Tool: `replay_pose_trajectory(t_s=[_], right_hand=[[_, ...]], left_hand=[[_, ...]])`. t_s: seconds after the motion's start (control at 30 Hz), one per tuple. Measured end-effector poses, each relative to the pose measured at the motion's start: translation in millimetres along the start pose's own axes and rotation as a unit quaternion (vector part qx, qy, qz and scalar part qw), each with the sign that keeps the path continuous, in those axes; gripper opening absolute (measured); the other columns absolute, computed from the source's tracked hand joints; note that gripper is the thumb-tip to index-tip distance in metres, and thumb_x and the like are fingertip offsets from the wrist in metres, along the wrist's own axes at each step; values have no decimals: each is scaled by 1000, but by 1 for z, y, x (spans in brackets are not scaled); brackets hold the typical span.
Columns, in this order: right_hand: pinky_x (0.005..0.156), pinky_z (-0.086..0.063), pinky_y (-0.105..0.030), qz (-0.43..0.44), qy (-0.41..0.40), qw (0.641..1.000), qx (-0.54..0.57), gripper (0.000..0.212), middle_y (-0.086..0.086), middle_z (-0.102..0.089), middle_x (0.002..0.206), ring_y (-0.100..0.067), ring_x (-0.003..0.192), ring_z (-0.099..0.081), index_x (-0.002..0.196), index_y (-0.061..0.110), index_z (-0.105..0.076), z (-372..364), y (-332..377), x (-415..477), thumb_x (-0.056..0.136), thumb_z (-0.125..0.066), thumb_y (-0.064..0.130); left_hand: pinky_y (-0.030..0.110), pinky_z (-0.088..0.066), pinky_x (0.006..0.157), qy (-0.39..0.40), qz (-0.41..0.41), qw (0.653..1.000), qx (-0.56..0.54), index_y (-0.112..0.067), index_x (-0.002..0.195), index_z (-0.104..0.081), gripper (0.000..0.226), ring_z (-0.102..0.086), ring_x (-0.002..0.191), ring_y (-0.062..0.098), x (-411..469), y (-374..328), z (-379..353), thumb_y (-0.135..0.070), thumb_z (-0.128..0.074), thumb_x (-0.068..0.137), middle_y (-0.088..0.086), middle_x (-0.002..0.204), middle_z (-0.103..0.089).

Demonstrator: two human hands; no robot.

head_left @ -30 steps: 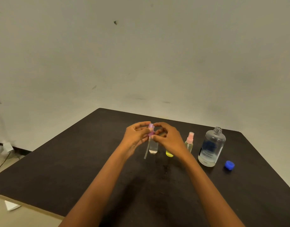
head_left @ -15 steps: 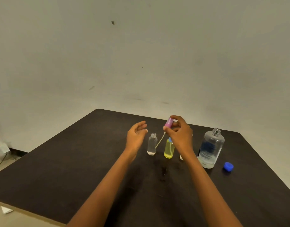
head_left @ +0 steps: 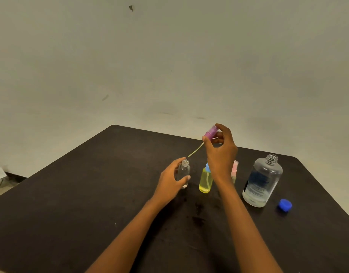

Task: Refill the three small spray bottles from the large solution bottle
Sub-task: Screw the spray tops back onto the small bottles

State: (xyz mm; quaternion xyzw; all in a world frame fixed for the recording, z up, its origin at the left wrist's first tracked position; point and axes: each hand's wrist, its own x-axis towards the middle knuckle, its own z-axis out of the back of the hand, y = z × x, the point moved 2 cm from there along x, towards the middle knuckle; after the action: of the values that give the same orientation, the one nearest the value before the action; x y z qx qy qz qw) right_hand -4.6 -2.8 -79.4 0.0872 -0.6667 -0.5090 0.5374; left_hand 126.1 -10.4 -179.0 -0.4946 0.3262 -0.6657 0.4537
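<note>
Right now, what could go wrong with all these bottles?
The big bottle stands uncapped, so a bump could spill it. The spray top in the right hand dangles its tube over the table and may drip. The yellow bottle stands close by that hand and could tip.

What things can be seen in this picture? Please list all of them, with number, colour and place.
small clear plastic bottle: one, colourless, neck open, stands at the left end of the row.
small yellow plastic bottle with blue spray top: one, middle of the row.
small bottle with pink spray top: one, mostly hidden behind the right wrist.
large clear plastic solution bottle: one, dark label, uncapped, right of the small bottles.
blue plastic cap: one, lies right of the large bottle.
purple spray head with pale dip tube: one, in the air above the row.
dark table: one, blackish, under everything.
left hand: grips the clear bottle.
right hand: pinches the spray head.
</note>
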Motion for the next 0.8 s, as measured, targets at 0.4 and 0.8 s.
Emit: replay_pose_trajectory(t_s=[0.4, 0.8], right_hand=[[75, -51, -22, 27, 214, 972, -87, 41, 5, -57, 95, -12, 84, -58, 113, 20, -53, -16, -14, -5, 76, -70, 13], [77, -55, -36, 98, 343, 909, -215, 40, -3, -59, 103, -17, 84, -58, 108, 19, -48, -18, -8, -9, 75, -70, 12]], left_hand=[[10, -48, 81, -6, -21, 999, 38, -22, 127, -50, 49, -59, 106, 7, 1, 3, 2, -18, -69, 82, -12, 111, -60], [30, -52, 92, -9, -9, 999, 39, -28, 125, -37, 56, -61, 108, 14, 2, 3, 3, -20, -71, 81, 3, 121, -61]])
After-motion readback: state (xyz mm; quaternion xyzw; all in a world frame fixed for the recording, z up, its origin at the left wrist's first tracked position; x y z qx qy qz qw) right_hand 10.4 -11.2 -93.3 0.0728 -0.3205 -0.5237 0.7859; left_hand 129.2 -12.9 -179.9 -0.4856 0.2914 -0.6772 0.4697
